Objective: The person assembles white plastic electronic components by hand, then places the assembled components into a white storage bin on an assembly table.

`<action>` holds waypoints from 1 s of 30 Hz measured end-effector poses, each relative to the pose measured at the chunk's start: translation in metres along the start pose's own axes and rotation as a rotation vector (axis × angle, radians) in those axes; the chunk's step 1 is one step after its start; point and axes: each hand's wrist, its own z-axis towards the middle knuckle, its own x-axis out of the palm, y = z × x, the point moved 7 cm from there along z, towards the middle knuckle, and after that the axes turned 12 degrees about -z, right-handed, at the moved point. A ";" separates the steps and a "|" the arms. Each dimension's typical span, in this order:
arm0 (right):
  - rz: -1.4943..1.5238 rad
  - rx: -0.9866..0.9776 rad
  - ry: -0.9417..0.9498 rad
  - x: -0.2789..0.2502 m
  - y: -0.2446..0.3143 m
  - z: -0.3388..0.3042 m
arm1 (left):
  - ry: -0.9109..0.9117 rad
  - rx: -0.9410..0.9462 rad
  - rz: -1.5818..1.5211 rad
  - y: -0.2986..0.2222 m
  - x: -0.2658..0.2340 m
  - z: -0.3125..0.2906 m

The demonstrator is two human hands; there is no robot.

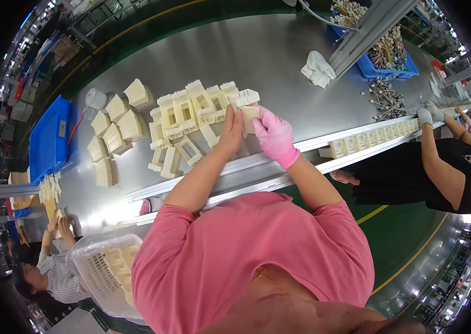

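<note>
Over the metal table, a cream plastic part (pixel 250 118) is held between my two hands. My left hand (pixel 231 133) is bare, its fingers pressed along the part's left side. My right hand (pixel 276 138), in a pink glove, grips the right side with thumb and fingers. Just beyond them stands a pile of cream plastic frames (pixel 182 111) with rectangular openings, some lying flat in front of it. Another cream piece (pixel 245 98) sits right at my fingertips; whether it is joined to the held part I cannot tell.
Stacked cream covers (pixel 117 139) stand at left, near a blue tray (pixel 49 139) and a white tub (pixel 96 99). A metal rail track (pixel 230 166) crosses before me, carrying a row of cream parts (pixel 377 139). Blue wire bins (pixel 388 64), a white cloth (pixel 318 69) and co-workers flank the table.
</note>
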 end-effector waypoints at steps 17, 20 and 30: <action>-0.025 -0.104 0.319 -0.008 0.020 0.003 | 0.149 -0.197 -0.012 -0.001 0.009 0.003; 0.618 0.263 0.511 -0.010 -0.013 0.000 | 0.192 -0.262 -0.103 0.007 0.015 0.001; 0.875 0.076 0.486 -0.038 0.018 -0.010 | 0.732 -0.693 -0.437 -0.019 0.050 -0.043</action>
